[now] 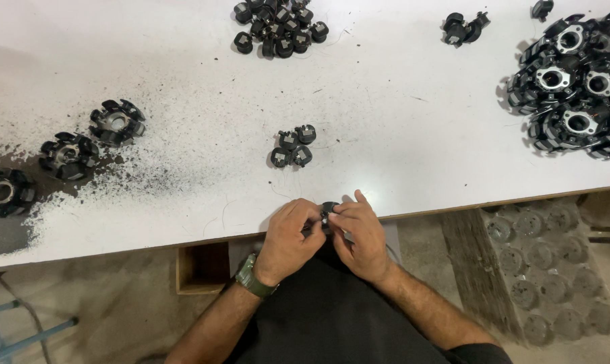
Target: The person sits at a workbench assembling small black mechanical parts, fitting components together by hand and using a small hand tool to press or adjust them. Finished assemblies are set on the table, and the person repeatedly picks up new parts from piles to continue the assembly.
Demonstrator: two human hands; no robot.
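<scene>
- Holding: left hand and right hand pressed together at the table edge, both pinching one small black bobbin part between fingertips.
- Watch, green strap: left wrist.
- Four small black bobbins: clustered mid-table, near the hands.
- Bobbin heap: far edge.
- Stator cores: piled right; three more left, amid black grit.

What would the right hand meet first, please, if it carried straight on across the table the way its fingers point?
Probably the cluster of four small black parts, up and left of the right hand; bare white table lies between, though depth is uncertain.
</scene>
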